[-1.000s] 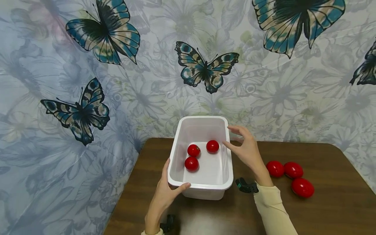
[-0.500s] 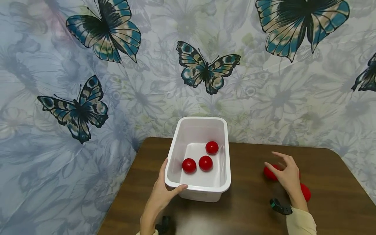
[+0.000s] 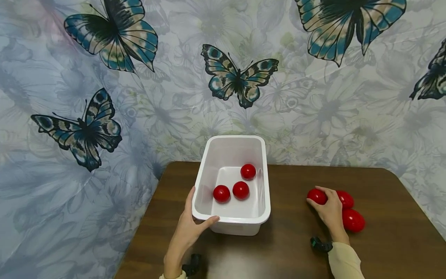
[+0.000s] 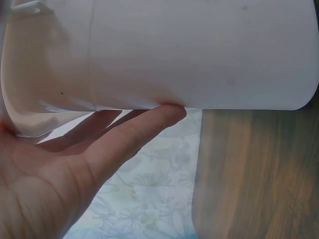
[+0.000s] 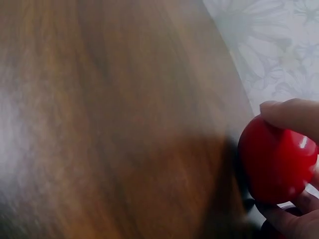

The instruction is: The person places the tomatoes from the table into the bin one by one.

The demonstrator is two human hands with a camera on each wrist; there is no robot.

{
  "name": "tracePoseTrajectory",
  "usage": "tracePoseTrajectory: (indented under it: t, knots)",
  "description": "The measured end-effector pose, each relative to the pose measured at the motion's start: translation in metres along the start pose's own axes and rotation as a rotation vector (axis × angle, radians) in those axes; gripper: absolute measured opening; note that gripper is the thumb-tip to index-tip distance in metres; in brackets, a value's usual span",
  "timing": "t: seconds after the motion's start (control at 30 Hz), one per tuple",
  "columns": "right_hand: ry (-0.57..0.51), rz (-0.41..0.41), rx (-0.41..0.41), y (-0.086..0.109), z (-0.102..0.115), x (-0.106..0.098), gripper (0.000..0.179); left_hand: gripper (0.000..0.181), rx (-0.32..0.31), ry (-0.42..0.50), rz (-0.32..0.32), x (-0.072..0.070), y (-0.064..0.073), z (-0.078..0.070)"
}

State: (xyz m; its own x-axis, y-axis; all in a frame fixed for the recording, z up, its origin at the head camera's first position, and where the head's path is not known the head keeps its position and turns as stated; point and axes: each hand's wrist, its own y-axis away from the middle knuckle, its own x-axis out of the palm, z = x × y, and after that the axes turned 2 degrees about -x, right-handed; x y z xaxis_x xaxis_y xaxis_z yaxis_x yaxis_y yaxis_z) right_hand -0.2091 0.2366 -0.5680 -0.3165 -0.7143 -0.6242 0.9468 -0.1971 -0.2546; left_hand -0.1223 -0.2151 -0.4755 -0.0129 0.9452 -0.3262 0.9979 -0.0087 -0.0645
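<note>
A white plastic tub (image 3: 230,228) stands on the table with three red tomatoes inside: one at the back right (image 3: 248,171), one at the left (image 3: 221,193) and one between them (image 3: 241,190). My left hand (image 3: 188,228) grips the tub's near left corner, thumb at the front rim and fingers along the left side; its fingers (image 4: 144,129) touch the wall in the left wrist view. To the right, my right hand (image 3: 329,209) grips a tomato (image 5: 279,159) between thumb and fingers. Two more tomatoes lie beside that hand, one behind (image 3: 345,199) and one nearer (image 3: 354,221).
The brown wooden table (image 3: 289,248) has its back edge against a wall covering (image 3: 299,128) printed with butterflies and flowers. Each wrist wears a black band (image 3: 320,245).
My right hand has left the tub's right rim, gone right and taken hold of the leftmost loose tomato. Inside the tub, one tomato has rolled right. The left hand keeps its grip.
</note>
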Motion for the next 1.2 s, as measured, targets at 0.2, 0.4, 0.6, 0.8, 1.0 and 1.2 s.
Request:
tracePoseTrajectory:
  t: [0.2,0.4,0.6,0.8,1.0,1.2]
  knots:
    - [0.026,-0.002,-0.055,-0.01,0.009,0.004,0.06,0.116,-0.004,-0.01,-0.025,-0.008,0.0,-0.002]
    - [0.024,0.005,-0.039,-0.001,0.003,-0.004,0.059,0.116,-0.021,0.026,-0.004,-0.002,0.003,0.0]
    - [0.006,0.027,0.002,-0.006,0.009,-0.011,0.059,0.115,-0.043,0.051,-0.007,0.002,0.003,0.001]
    - [-0.039,-0.023,0.01,-0.023,0.035,-0.021,0.06,0.115,-0.033,0.04,-0.009,0.002,0.002,-0.001]
    - [-0.148,-0.079,-0.013,-0.052,0.093,-0.032,0.063,0.114,-0.007,0.03,-0.004,0.0,-0.002,-0.001]
    - [-0.346,-0.038,-0.131,-0.082,0.167,-0.019,0.061,0.114,-0.011,0.041,0.001,-0.001,-0.002,0.0]
